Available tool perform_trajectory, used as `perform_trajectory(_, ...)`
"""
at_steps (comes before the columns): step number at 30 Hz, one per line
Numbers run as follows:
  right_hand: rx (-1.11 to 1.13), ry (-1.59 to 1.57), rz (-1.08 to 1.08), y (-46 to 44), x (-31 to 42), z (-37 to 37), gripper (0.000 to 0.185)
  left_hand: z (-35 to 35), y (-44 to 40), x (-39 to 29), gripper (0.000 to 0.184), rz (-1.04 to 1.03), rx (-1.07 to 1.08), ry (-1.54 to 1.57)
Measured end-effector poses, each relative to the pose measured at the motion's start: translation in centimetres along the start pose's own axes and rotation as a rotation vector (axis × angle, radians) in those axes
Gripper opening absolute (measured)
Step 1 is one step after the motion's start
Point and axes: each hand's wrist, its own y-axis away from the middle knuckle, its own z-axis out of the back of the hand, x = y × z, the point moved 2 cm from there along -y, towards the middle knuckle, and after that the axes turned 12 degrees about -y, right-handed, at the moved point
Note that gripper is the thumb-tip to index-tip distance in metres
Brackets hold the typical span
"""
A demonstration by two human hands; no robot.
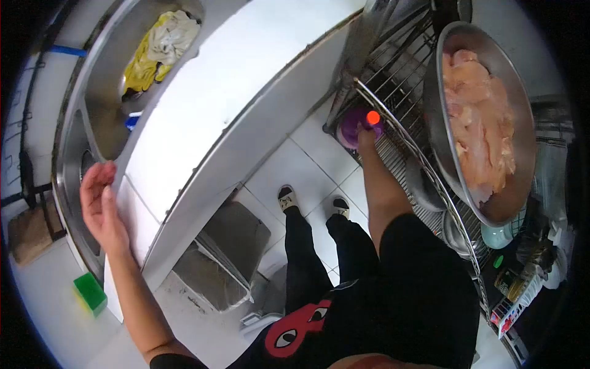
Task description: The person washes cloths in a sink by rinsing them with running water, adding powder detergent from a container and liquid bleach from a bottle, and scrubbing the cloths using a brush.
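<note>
My left hand [103, 206] is over the edge of the metal sink [78, 154], palm turned up with its fingers loosely curled and apart, holding nothing. Beside it lies the white tiled counter [190, 104]. My right hand [367, 136] reaches down beside the wire rack [393, 132] and grips a purple container [351, 126] with an orange-red cap [373, 117]. Part of the container is hidden behind the rack's edge and the hand. To the right, a large metal bowl [522, 117] of raw chicken pieces [479, 123] rests on the rack.
Yellow and white cloths [163, 46] lie in the sink's far basin. A green sponge [90, 294] sits at lower left. A dark lidded bin [230, 243] stands on the floor under the counter. Pans and a light green bowl [496, 235] are on the rack.
</note>
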Motion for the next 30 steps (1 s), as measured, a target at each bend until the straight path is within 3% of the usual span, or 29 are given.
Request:
perform_trajectory(2, 0.215, 0.183, 0.373, -2.1, -2.7, 2.3, 0.018, -0.4, -0.1, -0.2, 0.034, 0.024, -0.02, -0.036)
perform_trajectory(4, 0.364, 0.53, 0.336, 5.1, 2.6, 2.1, 0.035, -0.8, 0.0, -1.0, 0.036, -0.029, -0.055, -0.165)
perform_trajectory(5, 0.449, 0.532, 0.291, 10.1, 6.7, 1.4, 0.032, -1.0, 0.2, -1.7, 0.037, -0.074, -0.085, -0.277)
perform_trajectory(7, 0.622, 0.529, 0.218, 17.5, 12.2, 0.7, 0.027, -1.4, 0.6, -4.6, 0.04, -0.479, -0.134, -0.616)
perform_trajectory(11, 1.016, 0.47, 0.195, 29.4, 21.6, -1.3, 0.024, -5.6, 2.4, -11.0, 0.041, -0.761, 0.275, -0.51)
perform_trajectory(14, 1.213, 0.715, 0.261, 38.4, 28.6, -3.7, 0.025, -7.0, 2.9, -17.4, 0.042, -0.958, 0.345, -0.454)
perform_trajectory(17, 1.429, 0.773, 0.721, 44.8, 33.0, -6.3, 0.028, -5.1, 2.3, -21.7, 0.038, -1.06, 0.34, -0.439)
perform_trajectory(19, 1.467, 0.782, 0.91, 47.1, 34.5, -8.0, 0.029, -2.9, 1.3, -23.6, 0.032, -1.093, 0.355, -0.485)
perform_trajectory(25, 1.323, 0.946, 1.258, 53.3, 37.8, -15.8, 0.033, 4.0, -2.7, -24.4, 0.016, -0.817, 0.106, -0.56)
perform_trajectory(29, 1.208, 1.093, 1.349, 54.5, 38.2, -21.7, 0.036, 5.7, -6.3, -22.3, 0.034, -0.31, 0.101, -0.462)
perform_trajectory(30, 1.181, 1.135, 1.363, 55.0, 38.4, -22.9, 0.036, 6.1, -8.0, -20.1, 0.045, -0.252, 0.155, -0.306)
